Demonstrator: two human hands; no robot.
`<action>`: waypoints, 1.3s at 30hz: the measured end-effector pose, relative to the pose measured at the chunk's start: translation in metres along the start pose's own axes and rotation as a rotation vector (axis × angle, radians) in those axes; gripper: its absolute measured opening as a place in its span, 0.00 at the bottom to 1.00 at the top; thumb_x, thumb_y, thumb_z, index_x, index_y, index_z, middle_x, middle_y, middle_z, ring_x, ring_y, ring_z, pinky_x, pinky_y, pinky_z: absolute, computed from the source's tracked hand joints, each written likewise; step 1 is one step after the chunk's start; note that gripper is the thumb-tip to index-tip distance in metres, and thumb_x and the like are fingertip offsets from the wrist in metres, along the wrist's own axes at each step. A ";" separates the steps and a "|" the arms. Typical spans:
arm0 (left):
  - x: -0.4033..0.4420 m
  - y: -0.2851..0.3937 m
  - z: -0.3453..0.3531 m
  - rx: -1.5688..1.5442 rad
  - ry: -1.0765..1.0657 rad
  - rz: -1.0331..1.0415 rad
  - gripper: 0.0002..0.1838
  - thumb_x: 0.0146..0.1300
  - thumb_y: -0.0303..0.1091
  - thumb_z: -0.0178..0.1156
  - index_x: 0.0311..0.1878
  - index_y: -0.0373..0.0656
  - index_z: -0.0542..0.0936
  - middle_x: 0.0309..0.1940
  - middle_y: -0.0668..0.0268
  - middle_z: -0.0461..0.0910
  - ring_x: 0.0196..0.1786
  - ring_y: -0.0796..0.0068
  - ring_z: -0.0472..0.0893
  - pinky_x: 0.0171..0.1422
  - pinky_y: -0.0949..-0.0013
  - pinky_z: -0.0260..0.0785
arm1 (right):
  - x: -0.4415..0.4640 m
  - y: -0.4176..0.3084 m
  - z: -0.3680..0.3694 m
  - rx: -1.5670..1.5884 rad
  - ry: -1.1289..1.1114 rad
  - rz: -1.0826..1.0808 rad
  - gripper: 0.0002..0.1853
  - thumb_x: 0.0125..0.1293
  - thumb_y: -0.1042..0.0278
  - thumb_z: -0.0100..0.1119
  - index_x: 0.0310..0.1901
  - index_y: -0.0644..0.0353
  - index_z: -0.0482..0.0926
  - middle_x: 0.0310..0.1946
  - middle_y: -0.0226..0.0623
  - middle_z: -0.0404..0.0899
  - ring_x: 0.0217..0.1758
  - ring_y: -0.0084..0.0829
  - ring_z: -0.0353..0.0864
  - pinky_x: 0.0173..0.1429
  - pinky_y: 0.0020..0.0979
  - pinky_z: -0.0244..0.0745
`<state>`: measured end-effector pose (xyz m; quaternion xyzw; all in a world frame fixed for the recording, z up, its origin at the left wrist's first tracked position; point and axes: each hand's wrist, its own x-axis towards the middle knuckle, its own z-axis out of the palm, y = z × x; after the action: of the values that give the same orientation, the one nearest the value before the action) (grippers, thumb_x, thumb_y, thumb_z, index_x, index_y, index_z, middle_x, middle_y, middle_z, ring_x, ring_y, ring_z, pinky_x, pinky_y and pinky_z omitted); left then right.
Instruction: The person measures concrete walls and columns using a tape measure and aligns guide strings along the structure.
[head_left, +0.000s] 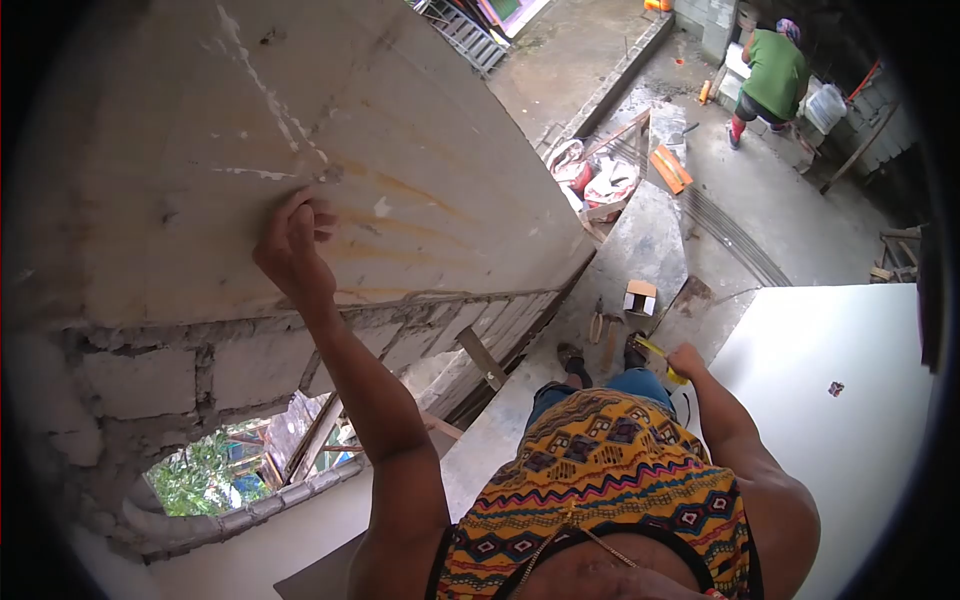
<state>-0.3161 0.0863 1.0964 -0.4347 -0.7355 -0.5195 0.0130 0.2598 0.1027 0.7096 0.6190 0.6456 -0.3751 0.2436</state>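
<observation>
Your left hand (pixel 292 245) was raised against or just before the stained concrete face (pixel 430 150); whether the skin touched it could not be made out. Its fingers were curled in, so you cannot tell whether they pinched anything small. Your right hand (pixel 687 362), low beside your hip, was closed around a yellow tool (pixel 652 346); a narrow strip showed past the fist towards your shoe, but the hand covered much of the rest, and its kind was hard to tell. Near your feet stood a small box (pixel 640 297), with pliers (pixel 597 325) and a wooden-handled tool (pixel 609 345) beside it, the details too small to read. Your patterned top (pixel 600 450) hid most of your legs. Farther off, a co-worker in green (pixel 775 75) crouched facing away, their hands out of sight. Dark lens edges cut off the corners.
</observation>
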 end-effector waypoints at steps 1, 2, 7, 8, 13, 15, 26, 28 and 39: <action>0.002 -0.007 0.000 -0.195 -0.089 -0.097 0.26 0.64 0.46 0.47 0.51 0.30 0.75 0.39 0.52 0.79 0.39 0.64 0.81 0.39 0.68 0.73 | 0.005 0.010 0.005 0.001 -0.003 -0.011 0.19 0.55 0.55 0.52 0.38 0.62 0.82 0.41 0.56 0.79 0.46 0.54 0.78 0.51 0.46 0.73; 0.004 -0.014 0.002 -0.390 -0.179 -0.196 0.34 0.66 0.54 0.43 0.58 0.28 0.70 0.49 0.48 0.77 0.48 0.58 0.80 0.48 0.64 0.72 | 0.009 0.022 0.011 0.017 0.024 -0.035 0.20 0.55 0.54 0.52 0.38 0.64 0.81 0.42 0.57 0.78 0.47 0.54 0.77 0.51 0.47 0.73; 0.010 -0.031 0.056 -1.009 -0.591 -0.391 0.46 0.64 0.66 0.29 0.67 0.29 0.59 0.66 0.47 0.61 0.69 0.55 0.61 0.70 0.56 0.51 | -0.023 -0.010 0.016 0.117 0.101 -0.128 0.20 0.54 0.55 0.53 0.36 0.65 0.81 0.40 0.57 0.78 0.46 0.55 0.78 0.50 0.46 0.73; 0.011 -0.032 0.066 -1.055 -0.619 -0.410 0.47 0.63 0.67 0.28 0.67 0.29 0.58 0.66 0.47 0.60 0.70 0.55 0.59 0.71 0.56 0.48 | -0.029 -0.016 0.016 0.132 0.103 -0.130 0.19 0.54 0.55 0.53 0.36 0.65 0.81 0.39 0.57 0.78 0.45 0.54 0.78 0.50 0.46 0.73; 0.021 -0.035 0.103 -1.160 -0.654 -0.425 0.50 0.61 0.69 0.25 0.69 0.29 0.53 0.71 0.47 0.51 0.74 0.55 0.49 0.75 0.55 0.36 | -0.023 0.016 0.016 0.131 0.065 -0.034 0.18 0.53 0.56 0.54 0.33 0.64 0.81 0.35 0.57 0.79 0.43 0.54 0.79 0.47 0.45 0.74; 0.022 -0.037 0.110 -1.178 -0.648 -0.435 0.51 0.60 0.70 0.24 0.70 0.29 0.52 0.71 0.47 0.49 0.75 0.55 0.47 0.76 0.55 0.33 | -0.022 0.026 0.014 0.158 0.024 0.046 0.17 0.52 0.57 0.54 0.32 0.64 0.82 0.34 0.57 0.79 0.42 0.53 0.79 0.47 0.45 0.74; 0.004 -0.048 0.149 -1.237 -0.735 -0.460 0.50 0.60 0.70 0.20 0.70 0.32 0.52 0.72 0.50 0.48 0.76 0.56 0.45 0.76 0.55 0.30 | -0.058 0.072 0.014 0.165 0.044 -0.049 0.16 0.58 0.59 0.55 0.20 0.61 0.83 0.18 0.39 0.80 0.23 0.35 0.80 0.33 0.35 0.74; -0.002 -0.048 0.158 -1.229 -0.732 -0.476 0.50 0.60 0.69 0.19 0.70 0.32 0.52 0.72 0.50 0.48 0.75 0.57 0.46 0.76 0.55 0.30 | -0.069 0.062 0.001 0.141 0.024 -0.048 0.16 0.58 0.59 0.55 0.20 0.61 0.83 0.18 0.39 0.80 0.22 0.35 0.80 0.33 0.34 0.74; -0.062 -0.101 0.178 -1.193 -0.705 -0.445 0.48 0.61 0.69 0.18 0.71 0.36 0.55 0.71 0.54 0.54 0.75 0.60 0.50 0.75 0.56 0.34 | -0.073 0.016 -0.015 0.145 -0.077 0.039 0.17 0.63 0.60 0.54 0.21 0.62 0.81 0.17 0.35 0.79 0.20 0.27 0.77 0.29 0.30 0.72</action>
<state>-0.2667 0.1772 0.9092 -0.3495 -0.3584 -0.6518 -0.5697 0.2860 0.0690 0.7729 0.6324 0.5950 -0.4394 0.2300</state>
